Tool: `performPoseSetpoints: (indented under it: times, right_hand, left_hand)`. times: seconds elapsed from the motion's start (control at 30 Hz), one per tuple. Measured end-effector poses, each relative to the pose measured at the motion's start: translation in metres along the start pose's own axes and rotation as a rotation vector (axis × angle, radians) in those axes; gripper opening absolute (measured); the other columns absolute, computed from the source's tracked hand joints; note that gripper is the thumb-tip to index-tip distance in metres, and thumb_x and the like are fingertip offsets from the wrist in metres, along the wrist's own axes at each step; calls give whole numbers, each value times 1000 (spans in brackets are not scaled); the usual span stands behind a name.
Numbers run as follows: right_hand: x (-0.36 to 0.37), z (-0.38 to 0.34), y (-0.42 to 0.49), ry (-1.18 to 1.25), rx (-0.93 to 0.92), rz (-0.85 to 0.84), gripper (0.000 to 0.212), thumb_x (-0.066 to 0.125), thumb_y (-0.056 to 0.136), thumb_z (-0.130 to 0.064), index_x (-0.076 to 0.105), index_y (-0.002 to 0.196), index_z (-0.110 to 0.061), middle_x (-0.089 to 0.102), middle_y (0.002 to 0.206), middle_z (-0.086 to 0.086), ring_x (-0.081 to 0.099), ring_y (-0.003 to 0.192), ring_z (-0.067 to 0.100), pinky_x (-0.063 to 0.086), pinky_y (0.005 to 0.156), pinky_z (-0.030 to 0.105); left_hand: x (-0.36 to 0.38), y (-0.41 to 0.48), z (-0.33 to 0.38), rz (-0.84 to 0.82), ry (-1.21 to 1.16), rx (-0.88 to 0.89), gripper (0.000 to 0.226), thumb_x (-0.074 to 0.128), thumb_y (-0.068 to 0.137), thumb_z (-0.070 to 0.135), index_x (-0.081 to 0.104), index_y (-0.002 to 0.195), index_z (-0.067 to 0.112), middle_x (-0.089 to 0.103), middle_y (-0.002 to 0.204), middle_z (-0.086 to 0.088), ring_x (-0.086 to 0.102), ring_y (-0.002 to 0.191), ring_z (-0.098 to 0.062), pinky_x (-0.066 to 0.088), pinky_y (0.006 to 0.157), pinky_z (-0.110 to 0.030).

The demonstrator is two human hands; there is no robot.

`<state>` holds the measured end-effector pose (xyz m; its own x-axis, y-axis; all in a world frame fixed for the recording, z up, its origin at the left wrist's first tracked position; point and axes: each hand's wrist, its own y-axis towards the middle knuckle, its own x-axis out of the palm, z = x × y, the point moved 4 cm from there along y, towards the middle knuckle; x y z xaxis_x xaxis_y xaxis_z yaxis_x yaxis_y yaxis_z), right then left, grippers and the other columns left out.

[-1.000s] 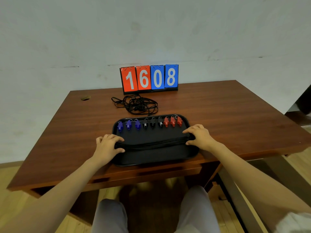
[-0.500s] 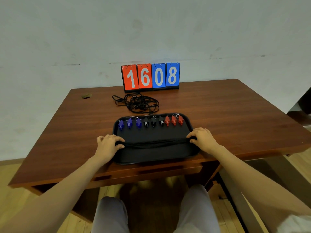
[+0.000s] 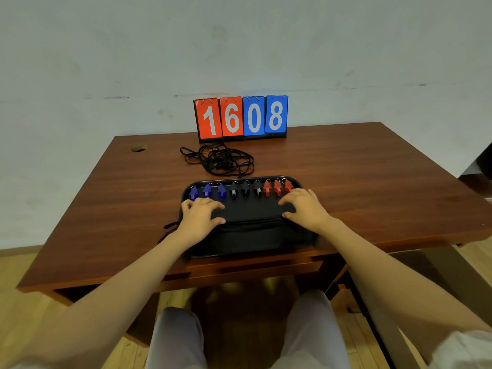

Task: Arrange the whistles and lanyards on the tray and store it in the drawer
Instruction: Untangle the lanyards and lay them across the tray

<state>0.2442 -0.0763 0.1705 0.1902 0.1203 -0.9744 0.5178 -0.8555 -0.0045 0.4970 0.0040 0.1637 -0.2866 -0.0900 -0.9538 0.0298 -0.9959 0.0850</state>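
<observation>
Grip unclear: lanyards (image 3: 253,222) under hands (image 3: 200,219).

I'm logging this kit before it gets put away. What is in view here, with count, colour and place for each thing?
desk: one, reddish-brown wood, against the wall
drawer: one, same wood, under the desk's front edge
flip scoreboard: one, two red and two blue cards reading 1608, desk's far edge
loose lanyards: tangled pile, count unclear, black, between scoreboard and tray
tray: one, black, desk's near edge
blue whistles: three, left of the tray's far row
black whistles: three, middle of that row
red whistles: three, right of that row
laid lanyard: black, across the tray between the hands
left hand: on the tray's left side
right hand: on the tray's right side
legs: two, grey trousers, below the desk
</observation>
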Motion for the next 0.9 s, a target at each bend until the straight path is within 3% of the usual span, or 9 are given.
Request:
performPoseSetpoints:
  times: [0.17,0.33,0.63,0.9]
  right_hand:
    - [-23,-37,45,42,-128,58,32,63,88,-26,63,120,-19,64,118,2,54,114,22,43,99,39]
    - [-36,-60,118,158,-122,63,30,58,91,-26,62,120,-18,66,117,2,60,105,19,50,92,38]
    - [-10,-53,239,146,38,-59,32,52,94,-23,53,125,-13,60,122,11,56,107,29,49,88,41]
    - [26,-53,264,-17,-205,-67,30,59,90,-21,59,119,-17,53,120,9,41,115,28,40,92,38]
  left_hand:
    - [-14,48,29,33,-23,26,31,53,92,40,58,120,28,55,126,5,41,124,-18,20,99,-37]
    - [-32,107,20,30,36,-23,29,51,94,33,57,121,25,57,124,1,46,119,-22,25,99,-40]
    - [-26,189,-57,-59,23,-145,31,52,94,25,57,124,19,51,131,-8,44,123,-29,34,102,-46]
    - [6,228,-60,-18,48,9,32,52,93,38,61,119,21,58,117,-6,47,116,-27,35,94,-42]
